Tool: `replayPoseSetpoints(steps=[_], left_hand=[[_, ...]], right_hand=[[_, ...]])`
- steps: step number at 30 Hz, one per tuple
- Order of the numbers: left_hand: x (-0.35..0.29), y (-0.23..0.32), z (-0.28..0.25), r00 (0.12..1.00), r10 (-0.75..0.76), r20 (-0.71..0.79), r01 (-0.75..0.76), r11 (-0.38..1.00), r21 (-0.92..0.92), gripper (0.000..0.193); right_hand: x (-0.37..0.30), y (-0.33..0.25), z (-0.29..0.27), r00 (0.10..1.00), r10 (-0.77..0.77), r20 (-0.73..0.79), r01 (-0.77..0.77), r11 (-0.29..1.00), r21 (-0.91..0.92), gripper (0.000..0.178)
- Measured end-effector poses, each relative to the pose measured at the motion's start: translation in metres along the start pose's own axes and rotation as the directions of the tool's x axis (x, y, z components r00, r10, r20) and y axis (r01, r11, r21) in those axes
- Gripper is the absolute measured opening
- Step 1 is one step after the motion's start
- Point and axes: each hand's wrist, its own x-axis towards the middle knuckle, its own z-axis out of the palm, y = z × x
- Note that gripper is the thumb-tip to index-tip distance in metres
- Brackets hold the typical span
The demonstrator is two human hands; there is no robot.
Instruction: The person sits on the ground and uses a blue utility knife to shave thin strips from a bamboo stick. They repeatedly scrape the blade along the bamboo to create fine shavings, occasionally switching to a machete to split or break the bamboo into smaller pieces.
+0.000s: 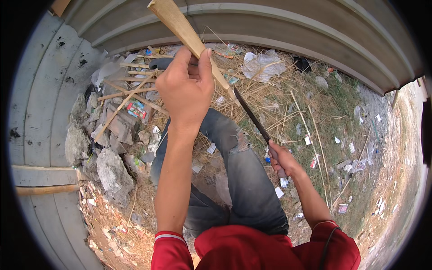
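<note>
My left hand is closed round a pale split piece of bamboo, pinching it between thumb and fingers. The piece slants from the top of the view down to the right, and its lower part narrows. In my right hand is the handle of a long dark-bladed knife. The blade points up and to the left, and its tip end meets the narrow lower end of the bamboo. Whether the edge is cutting into it I cannot tell.
Several bamboo strips lie crossed at the left, beside grey rocks. Dry grass and scraps of litter cover the ground. Corrugated metal sheeting stands ahead, a grey panel wall at the left. My bent knees are below the hands.
</note>
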Motion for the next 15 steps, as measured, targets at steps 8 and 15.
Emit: replayPoseSetpoints(steps=[8,15], left_hand=[[-0.016,-0.033,0.020,0.999,-0.011,0.034,0.008,0.997,0.076,0.014],[-0.007,-0.036,0.024,0.999,0.042,0.017,-0.043,0.994,0.103,0.017]], right_hand=[[0.008,-0.021,0.019,0.985,-0.145,-0.099,0.116,0.960,-0.256,0.050],[-0.010,-0.022,0.033,0.831,-0.546,0.106,0.548,0.837,0.014,0.046]])
